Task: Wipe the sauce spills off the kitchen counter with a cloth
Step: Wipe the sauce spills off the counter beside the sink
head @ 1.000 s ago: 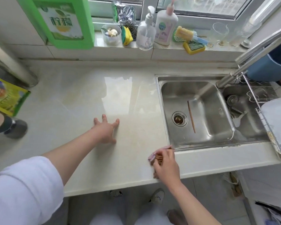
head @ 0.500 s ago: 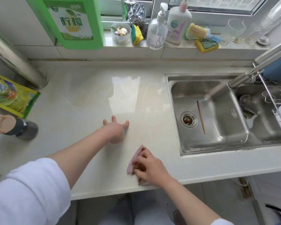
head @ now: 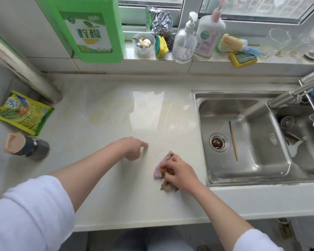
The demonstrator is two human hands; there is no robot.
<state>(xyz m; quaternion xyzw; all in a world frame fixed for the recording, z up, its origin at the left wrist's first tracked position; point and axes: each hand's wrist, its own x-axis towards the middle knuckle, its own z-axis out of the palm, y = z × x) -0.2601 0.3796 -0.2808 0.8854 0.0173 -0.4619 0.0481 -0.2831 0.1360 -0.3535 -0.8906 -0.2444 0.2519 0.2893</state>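
The right hand (head: 179, 173) presses the crumpled pink cloth (head: 162, 167), grip clamped on it, on the pale stone desk (head: 107, 115). The faint yellowish stains (head: 98, 118) lie far up-left, nearer the left hand (head: 132, 148), whose grip is loosely curled and empty

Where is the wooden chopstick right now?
The chopstick lies flat in the steel sink on the right of the head view, just right of the drain.

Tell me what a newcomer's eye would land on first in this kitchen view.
First, the two hands on the pale counter: the right hand presses a stained pink cloth near the front edge, left of the steel sink, while the left hand rests beside it with a finger extended. Next, the big green bottle at the back, by the crowded window sill.
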